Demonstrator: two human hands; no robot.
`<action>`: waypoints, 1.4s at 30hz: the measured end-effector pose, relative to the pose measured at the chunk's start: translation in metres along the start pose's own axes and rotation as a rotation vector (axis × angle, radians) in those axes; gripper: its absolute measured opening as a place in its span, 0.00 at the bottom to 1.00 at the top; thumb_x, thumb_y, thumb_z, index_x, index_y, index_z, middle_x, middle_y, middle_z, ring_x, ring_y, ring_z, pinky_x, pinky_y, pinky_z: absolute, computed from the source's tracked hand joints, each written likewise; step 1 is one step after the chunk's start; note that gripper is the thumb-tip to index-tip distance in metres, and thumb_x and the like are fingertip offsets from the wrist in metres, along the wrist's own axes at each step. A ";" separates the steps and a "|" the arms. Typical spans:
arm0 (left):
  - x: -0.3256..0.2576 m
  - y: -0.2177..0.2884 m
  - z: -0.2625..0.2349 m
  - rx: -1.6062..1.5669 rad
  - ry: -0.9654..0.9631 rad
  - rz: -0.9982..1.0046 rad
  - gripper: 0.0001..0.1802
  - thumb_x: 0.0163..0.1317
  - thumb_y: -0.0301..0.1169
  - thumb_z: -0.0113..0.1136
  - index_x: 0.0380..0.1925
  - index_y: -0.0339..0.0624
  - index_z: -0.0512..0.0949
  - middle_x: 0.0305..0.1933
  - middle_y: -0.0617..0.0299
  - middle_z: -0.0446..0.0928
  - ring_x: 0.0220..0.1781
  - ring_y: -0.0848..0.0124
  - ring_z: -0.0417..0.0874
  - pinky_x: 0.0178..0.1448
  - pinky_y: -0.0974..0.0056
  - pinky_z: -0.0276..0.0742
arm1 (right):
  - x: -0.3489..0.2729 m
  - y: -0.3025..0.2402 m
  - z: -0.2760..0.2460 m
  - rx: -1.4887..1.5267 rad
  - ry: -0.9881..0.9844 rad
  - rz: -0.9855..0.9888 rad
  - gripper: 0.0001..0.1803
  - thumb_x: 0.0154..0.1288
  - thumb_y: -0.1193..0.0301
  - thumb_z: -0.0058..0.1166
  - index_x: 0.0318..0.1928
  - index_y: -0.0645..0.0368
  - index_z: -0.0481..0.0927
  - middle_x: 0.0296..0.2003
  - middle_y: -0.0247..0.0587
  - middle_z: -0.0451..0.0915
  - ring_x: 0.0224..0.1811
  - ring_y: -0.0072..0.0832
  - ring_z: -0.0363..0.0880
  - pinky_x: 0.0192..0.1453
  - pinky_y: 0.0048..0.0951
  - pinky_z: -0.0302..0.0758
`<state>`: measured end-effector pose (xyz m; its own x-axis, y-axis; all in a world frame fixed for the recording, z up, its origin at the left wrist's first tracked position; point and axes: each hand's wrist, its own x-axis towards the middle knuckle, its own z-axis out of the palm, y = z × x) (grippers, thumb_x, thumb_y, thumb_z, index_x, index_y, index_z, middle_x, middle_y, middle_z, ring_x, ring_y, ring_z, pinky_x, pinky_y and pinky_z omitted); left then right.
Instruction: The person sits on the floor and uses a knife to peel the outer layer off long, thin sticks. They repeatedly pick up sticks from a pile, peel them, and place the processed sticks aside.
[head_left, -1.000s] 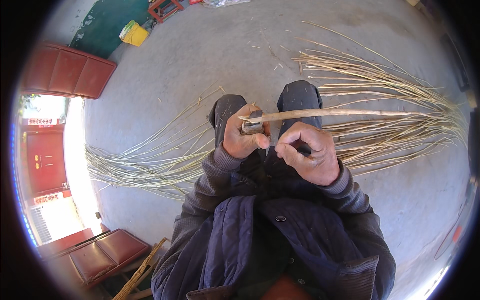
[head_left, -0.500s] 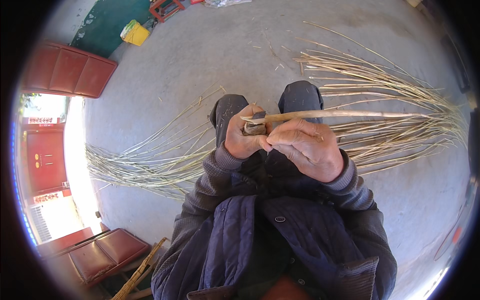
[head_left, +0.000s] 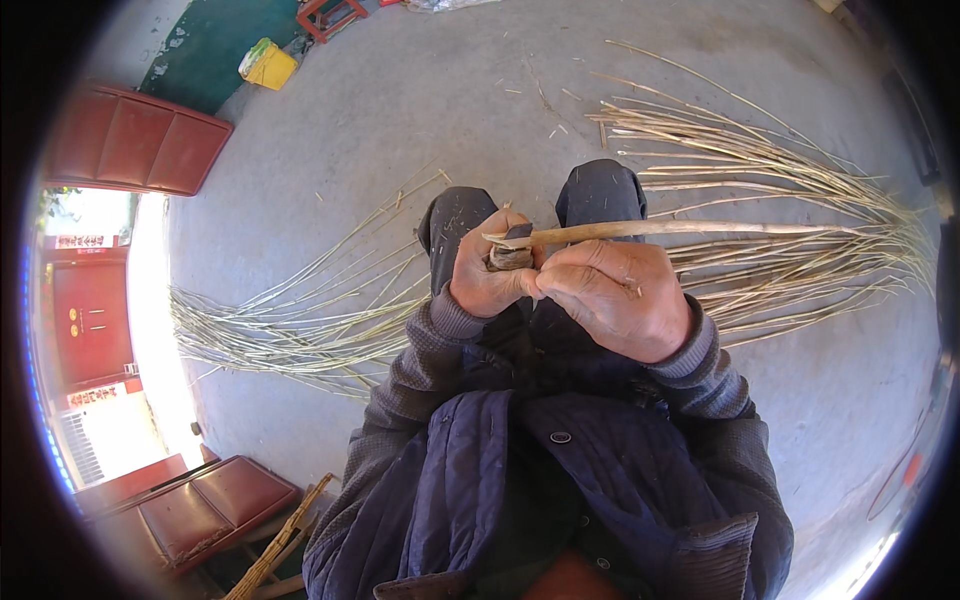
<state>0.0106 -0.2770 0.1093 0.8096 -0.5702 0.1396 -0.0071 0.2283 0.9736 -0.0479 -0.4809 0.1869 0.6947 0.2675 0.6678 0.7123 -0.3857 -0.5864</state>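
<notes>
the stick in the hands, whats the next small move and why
Probably draw the stick a little further through the left hand. Its near end sits at a small dark tool held there, the right hand pinches beside it, and most of its length still reaches out to the right.

Left hand point(head_left: 490, 275) grips dark tool point(head_left: 511, 253); right hand point(head_left: 615, 297) holds pale stick point(head_left: 690, 230) over knees.

Pale peeled stick point(head_left: 680, 230) level, perhaps split-ended.
</notes>
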 end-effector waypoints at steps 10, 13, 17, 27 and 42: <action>0.001 0.001 0.003 -0.016 0.007 -0.009 0.36 0.45 0.52 0.82 0.42 0.40 0.74 0.34 0.68 0.80 0.34 0.82 0.77 0.36 0.73 0.73 | 0.001 0.002 0.004 -0.063 0.023 -0.050 0.11 0.55 0.81 0.69 0.36 0.61 0.80 0.32 0.39 0.81 0.30 0.35 0.85 0.32 0.33 0.83; 0.001 0.000 0.002 0.010 -0.002 0.003 0.35 0.46 0.52 0.82 0.42 0.40 0.74 0.34 0.68 0.80 0.33 0.82 0.77 0.36 0.73 0.73 | 0.002 0.002 0.003 -0.083 0.015 -0.054 0.10 0.54 0.84 0.66 0.35 0.60 0.79 0.31 0.39 0.81 0.29 0.35 0.85 0.31 0.33 0.82; 0.001 -0.001 0.003 0.001 0.009 0.001 0.36 0.45 0.54 0.82 0.42 0.40 0.74 0.34 0.68 0.79 0.33 0.82 0.77 0.36 0.73 0.72 | -0.002 0.004 0.008 -0.096 0.077 -0.065 0.11 0.53 0.85 0.63 0.36 0.60 0.78 0.30 0.39 0.80 0.28 0.35 0.84 0.30 0.32 0.81; 0.000 -0.005 0.000 0.003 0.016 -0.006 0.37 0.45 0.55 0.82 0.43 0.40 0.75 0.34 0.68 0.79 0.34 0.82 0.77 0.36 0.73 0.72 | -0.016 -0.001 0.007 0.163 0.044 0.168 0.17 0.54 0.75 0.75 0.43 0.62 0.82 0.36 0.44 0.83 0.34 0.40 0.85 0.37 0.34 0.82; 0.002 -0.004 0.002 -0.004 -0.003 -0.002 0.37 0.45 0.54 0.82 0.44 0.39 0.74 0.34 0.68 0.80 0.35 0.83 0.78 0.37 0.74 0.74 | -0.014 0.005 0.008 0.198 0.063 0.136 0.14 0.56 0.77 0.74 0.39 0.57 0.81 0.33 0.39 0.82 0.31 0.30 0.82 0.32 0.29 0.77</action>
<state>0.0108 -0.2807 0.1065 0.8081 -0.5726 0.1382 -0.0031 0.2306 0.9730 -0.0531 -0.4795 0.1710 0.7820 0.1672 0.6005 0.6232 -0.2318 -0.7470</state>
